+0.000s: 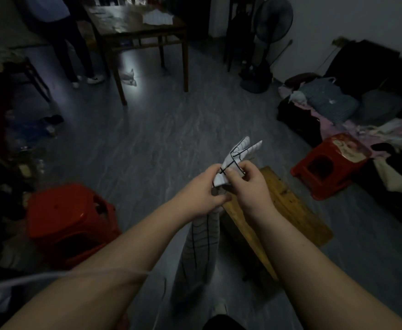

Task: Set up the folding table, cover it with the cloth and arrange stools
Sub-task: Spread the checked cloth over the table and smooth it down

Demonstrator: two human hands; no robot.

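Observation:
A white cloth (236,158) with a black grid pattern is bunched between both hands, and its long tail hangs down between my forearms. My left hand (201,189) grips the bunch from the left. My right hand (247,182) pinches the cloth's upper end, whose corners stick up above my fingers. Just behind and below my right hand lies a wooden bench (288,206), low to the floor. A red plastic stool (69,217) stands at the left and another red stool (330,163) at the right.
A dark wooden table (135,29) stands at the back with a white cloth on it, and a person's legs (76,51) are beside it. A standing fan (266,44) is at the back right. Bags and clothes (338,101) pile up at the right.

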